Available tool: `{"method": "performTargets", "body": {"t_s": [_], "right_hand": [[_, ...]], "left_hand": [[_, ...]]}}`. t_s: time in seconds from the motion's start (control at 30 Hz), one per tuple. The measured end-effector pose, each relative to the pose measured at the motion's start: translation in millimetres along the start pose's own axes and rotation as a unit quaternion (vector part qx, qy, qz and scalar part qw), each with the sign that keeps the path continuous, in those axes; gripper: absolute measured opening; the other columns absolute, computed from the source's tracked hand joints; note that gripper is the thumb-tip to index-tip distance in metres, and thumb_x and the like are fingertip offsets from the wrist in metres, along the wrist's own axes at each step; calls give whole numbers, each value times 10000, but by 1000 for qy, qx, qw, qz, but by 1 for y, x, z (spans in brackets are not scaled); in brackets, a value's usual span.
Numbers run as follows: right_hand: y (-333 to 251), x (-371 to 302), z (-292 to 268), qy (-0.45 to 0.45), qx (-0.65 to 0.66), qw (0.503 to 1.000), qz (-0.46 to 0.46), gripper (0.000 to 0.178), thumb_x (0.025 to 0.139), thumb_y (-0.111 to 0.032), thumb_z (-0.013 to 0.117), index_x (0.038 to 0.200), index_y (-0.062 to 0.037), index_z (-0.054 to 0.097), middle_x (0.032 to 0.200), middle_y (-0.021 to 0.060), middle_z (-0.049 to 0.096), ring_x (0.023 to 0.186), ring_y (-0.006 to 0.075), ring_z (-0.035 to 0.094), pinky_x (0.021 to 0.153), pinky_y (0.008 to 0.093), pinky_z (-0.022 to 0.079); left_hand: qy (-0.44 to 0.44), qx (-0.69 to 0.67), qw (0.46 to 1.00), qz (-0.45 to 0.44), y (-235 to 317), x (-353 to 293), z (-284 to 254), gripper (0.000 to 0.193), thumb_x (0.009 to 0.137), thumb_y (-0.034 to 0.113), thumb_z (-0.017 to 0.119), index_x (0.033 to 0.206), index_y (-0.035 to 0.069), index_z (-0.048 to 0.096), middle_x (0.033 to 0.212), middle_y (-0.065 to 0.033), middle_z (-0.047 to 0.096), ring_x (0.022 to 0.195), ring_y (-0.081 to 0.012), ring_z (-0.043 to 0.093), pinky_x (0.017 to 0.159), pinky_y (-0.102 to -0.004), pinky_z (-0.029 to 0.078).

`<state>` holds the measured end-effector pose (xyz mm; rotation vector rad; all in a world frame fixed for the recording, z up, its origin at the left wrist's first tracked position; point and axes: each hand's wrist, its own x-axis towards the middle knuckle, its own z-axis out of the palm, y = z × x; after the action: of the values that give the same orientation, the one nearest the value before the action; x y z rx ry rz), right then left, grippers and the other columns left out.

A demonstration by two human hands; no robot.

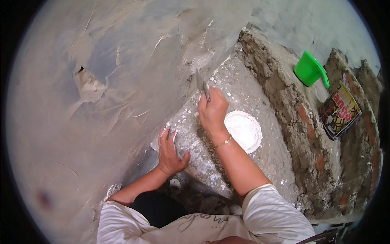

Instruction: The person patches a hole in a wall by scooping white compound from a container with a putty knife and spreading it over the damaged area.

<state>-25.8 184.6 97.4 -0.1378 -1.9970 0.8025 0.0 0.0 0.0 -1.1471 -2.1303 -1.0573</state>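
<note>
My right hand (213, 110) is closed round a putty knife (200, 80), its grey metal blade pointing up at the foot of the plastered wall (134, 53). Whether the blade touches the wall I cannot tell. Just right of that wrist, a round container of white plaster paste (243, 132) sits on the rough concrete step (270, 126). My left hand (169, 152) is open, fingers apart and smeared with white, against the step beside the wall. The wall bears ridges, scrapes and a patch (91, 84) with a small dark hole.
Brick-and-mortar steps (310, 126) rise to the right. On them stand a green plastic mug (308, 70) and, nearer, a dark printed packet (340, 110). White splatters cover the step's surface. Below its near edge lies dark rubble (199, 193).
</note>
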Motion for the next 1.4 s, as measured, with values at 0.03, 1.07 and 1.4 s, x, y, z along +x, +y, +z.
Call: {"method": "performTargets", "body": {"t_s": [0.03,1.07,1.4], "right_hand": [[1,1,5,3,-9,1000,-5,252,787,-26,622,1038,-16,627,902,216,600,832,358,621,744,462,487],[-60,-126,-367,-88,99,937,322,131,870,-28,618,965,45,671,820,30,649,765,89,570,690,250,462],[-35,-28,-269,-58,-32,998,20,246,812,-21,559,1037,55,623,835,100,602,775,185,579,724,289,464]], "left_hand": [[7,-8,1000,-5,2,-4,1,765,766,246,681,1351,-90,321,1378,-362,322,1267,-491,360,1052,-558,299],[-220,-79,922,309,141,100,-36,655,735,230,730,1295,13,467,1271,-244,466,1163,-410,463,1023,-518,352],[-188,-327,924,-57,182,82,-151,644,797,72,728,1347,10,399,1381,-166,346,1190,-282,500,1020,-414,396]]}}
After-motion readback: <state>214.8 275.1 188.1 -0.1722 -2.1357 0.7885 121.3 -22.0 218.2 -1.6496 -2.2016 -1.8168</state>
